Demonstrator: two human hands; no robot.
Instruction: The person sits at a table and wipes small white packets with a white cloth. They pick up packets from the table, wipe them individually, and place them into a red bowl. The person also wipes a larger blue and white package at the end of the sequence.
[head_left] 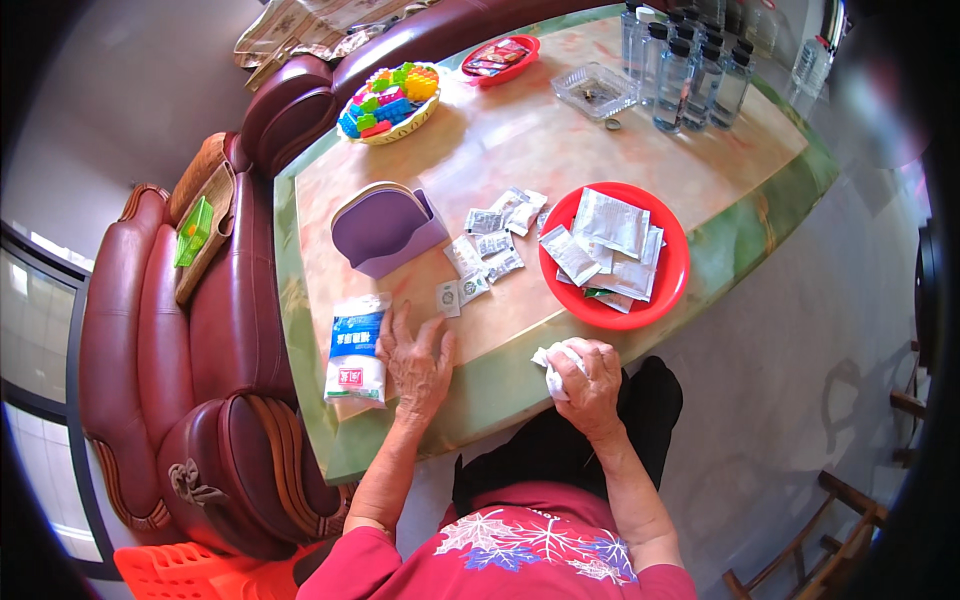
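My left hand [417, 362] rests on the tabletop with its fingers apart, beside a blue-and-white plastic packet [356, 350]; its fingertips come close to the packet's edge. At the table's near edge, my right hand [590, 386] is closed around a crumpled white tissue [553, 368]. A red plate [672, 268] just beyond that hand holds several flat white sachets [612, 222]. Left of the plate, several small white sachets [493, 243] lie loose on the table. A purple holder [385, 235] with rounded panels stands behind the packet.
At the far side are a basket of colourful toy blocks [390, 103], a red dish of wrapped packets [500, 60], a clear ashtray [594, 90] and several dark-capped bottles [674, 85]. A maroon leather sofa [240, 320] runs along the left. A wooden stool [815, 540] stands at the lower right.
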